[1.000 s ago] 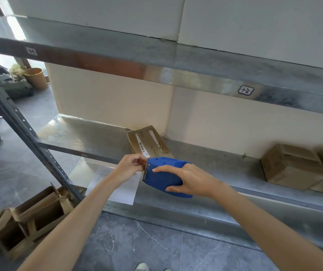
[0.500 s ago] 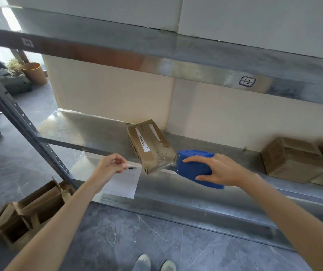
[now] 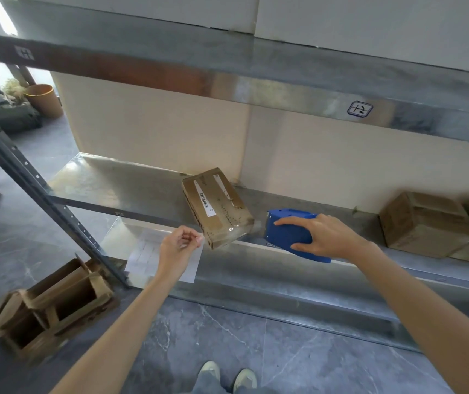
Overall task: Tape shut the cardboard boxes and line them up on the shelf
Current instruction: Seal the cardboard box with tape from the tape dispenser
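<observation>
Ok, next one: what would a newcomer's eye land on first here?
The blue tape dispenser, gripped by the right hand at the front edge of the middle metal shelf. Just left of it sits a taped cardboard box with a barcode label, its near corner jutting past that edge, and the left hand is curled close by that corner.

Grey metal shelf [image 3: 119, 183] lies bare left of the small brown taped cardboard box [image 3: 216, 207], blue plastic tape dispenser [image 3: 287, 231] blocks just right of it, open gap before the brown cardboard boxes [image 3: 423, 223] far right, upper steel shelf [image 3: 256, 69] caps headroom, grey perforated upright [image 3: 37, 191] bounds the left.
</observation>
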`<state>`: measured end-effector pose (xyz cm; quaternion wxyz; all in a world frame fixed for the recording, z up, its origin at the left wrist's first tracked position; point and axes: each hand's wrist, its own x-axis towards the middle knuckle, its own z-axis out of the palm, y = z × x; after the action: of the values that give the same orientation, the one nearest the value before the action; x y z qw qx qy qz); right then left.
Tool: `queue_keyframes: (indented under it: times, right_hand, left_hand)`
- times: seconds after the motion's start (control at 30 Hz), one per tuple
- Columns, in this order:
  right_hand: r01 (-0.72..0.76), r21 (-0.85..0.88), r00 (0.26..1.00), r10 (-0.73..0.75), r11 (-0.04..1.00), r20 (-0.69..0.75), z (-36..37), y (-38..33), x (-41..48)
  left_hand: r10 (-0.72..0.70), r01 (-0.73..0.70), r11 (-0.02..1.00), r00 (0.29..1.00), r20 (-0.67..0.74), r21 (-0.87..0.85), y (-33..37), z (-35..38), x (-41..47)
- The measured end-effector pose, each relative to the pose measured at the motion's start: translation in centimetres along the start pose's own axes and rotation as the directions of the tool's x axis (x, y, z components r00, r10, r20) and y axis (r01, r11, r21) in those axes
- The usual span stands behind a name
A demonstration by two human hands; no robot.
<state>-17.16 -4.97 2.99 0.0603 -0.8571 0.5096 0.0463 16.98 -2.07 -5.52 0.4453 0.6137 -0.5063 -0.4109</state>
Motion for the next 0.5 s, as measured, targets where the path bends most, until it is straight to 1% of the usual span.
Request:
queue_keyframes:
  times: [0.37, 0.5]
  right_hand:
    - [-0.006, -0.008, 0.999, 0.006, 1.000, 0.035, 0.2, 1.2, 0.7]
    - [0.003, -0.027, 1.000, -0.003, 1.000, 0.026, 0.3, 1.1, 1.0]
  left_hand:
    - [-0.019, 0.019, 1.000, 1.000, -0.025, -0.006, -0.9, 1.8, 0.5]
    - [-0.031, 0.031, 1.000, 0.999, -0.038, -0.006, -1.5, 2.0, 1.0]
